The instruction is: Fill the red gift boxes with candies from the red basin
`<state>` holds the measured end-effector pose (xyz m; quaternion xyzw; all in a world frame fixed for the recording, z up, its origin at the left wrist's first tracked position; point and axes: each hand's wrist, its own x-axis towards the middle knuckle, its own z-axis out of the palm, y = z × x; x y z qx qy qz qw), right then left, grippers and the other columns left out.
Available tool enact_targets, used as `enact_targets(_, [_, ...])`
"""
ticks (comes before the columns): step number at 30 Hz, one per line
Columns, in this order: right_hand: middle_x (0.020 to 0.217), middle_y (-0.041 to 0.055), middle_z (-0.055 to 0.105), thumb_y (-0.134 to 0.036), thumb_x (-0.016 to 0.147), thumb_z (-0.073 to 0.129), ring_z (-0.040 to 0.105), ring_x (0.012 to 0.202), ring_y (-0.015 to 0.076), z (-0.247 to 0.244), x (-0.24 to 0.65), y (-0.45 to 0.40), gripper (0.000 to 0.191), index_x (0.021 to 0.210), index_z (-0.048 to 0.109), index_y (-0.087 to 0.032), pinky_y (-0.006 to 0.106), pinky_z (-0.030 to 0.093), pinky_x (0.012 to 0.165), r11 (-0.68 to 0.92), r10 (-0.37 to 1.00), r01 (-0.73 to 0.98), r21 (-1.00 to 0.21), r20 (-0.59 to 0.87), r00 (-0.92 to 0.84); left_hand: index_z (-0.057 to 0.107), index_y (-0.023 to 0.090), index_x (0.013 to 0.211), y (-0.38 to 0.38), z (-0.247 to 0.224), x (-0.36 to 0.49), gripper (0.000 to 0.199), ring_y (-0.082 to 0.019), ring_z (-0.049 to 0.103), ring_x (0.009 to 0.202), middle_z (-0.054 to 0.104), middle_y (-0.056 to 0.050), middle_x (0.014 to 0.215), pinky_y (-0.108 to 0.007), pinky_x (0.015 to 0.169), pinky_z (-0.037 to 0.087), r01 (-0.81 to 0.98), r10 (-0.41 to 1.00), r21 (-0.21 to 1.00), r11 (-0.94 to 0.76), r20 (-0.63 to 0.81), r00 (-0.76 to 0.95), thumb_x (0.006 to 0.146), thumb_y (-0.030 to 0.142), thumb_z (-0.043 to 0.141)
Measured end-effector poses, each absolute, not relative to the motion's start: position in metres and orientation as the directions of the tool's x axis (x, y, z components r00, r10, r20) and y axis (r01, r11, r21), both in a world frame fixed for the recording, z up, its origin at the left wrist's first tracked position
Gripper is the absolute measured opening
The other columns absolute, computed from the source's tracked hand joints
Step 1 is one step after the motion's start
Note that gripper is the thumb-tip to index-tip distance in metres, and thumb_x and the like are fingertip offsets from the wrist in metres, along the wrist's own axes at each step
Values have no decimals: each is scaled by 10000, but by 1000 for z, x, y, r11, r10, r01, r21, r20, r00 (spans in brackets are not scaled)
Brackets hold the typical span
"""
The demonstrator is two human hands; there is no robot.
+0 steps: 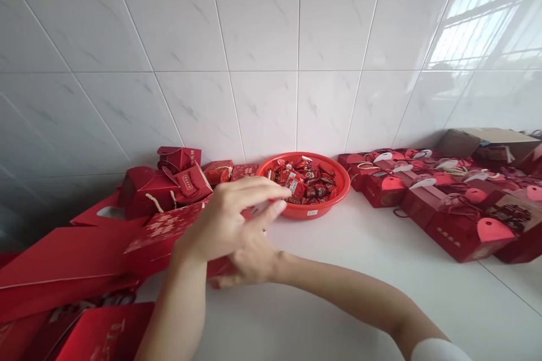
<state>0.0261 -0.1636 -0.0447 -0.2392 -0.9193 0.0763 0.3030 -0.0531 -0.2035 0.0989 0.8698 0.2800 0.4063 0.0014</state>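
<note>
Both hands meet left of centre in the head view, over a red box [219, 267] that they mostly hide. My left hand [231, 208] is above, its fingers stretched out to the right toward the basket, with nothing visible in them. Lower down, my right hand [254, 254] reaches across from the right, its fingers bent round the red box's near side. Just beyond the hands, an orange-red plastic basket [311, 212] holds several red-wrapped sweets [311, 183].
Red gift boxes [146, 192] with rope handles are piled at the left, beside a large red box [71, 254]. Rows of red boxes [449, 220] with rounded pink tabs stand on the white table [322, 304] at the right. Behind is a tiled wall [262, 107].
</note>
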Motion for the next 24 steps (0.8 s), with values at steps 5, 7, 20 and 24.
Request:
enact_targets(5, [1260, 220, 679, -595, 786, 718, 582, 1254, 360, -52, 78, -158, 643, 1204, 609, -118, 487, 441, 1068, 849, 524, 441, -289, 555, -646, 732, 245, 1175, -175, 98, -89, 369, -236, 706, 1094, 764, -38, 1168, -320, 960, 561, 698, 832, 467, -542, 417, 367, 899, 458, 613])
enact_targets(7, [1221, 200, 700, -549, 816, 702, 608, 1222, 347, -53, 101, -159, 553, 1182, 606, -146, 481, 470, 1029, 832, 552, 445, -330, 573, -606, 679, 260, 1279, -163, 93, -98, 481, -248, 707, 1092, 742, -47, 1229, -337, 953, 562, 739, 905, 523, -424, 222, 362, 875, 510, 609])
enact_targets(20, [668, -12, 508, -511, 973, 454, 480, 638, 148, -29, 139, -165, 399, 701, 467, -218, 269, 412, 597, 447, 894, 113, -887, 437, -102, 557, 281, 1394, -151, 75, -61, 739, -282, 695, 1011, 640, -89, 1356, -323, 779, 538, 744, 879, 583, -328, -99, 466, 763, 644, 687])
enact_targets(24, [701, -7, 540, -564, 886, 554, 500, 702, 162, -23, 153, -159, 397, 711, 518, -210, 273, 430, 654, 270, 957, -66, -961, 275, -97, 523, 274, 1336, -157, 68, -38, 601, -296, 637, 1116, 606, -86, 1359, -354, 882, 502, 784, 889, 457, -420, 35, 456, 801, 506, 668])
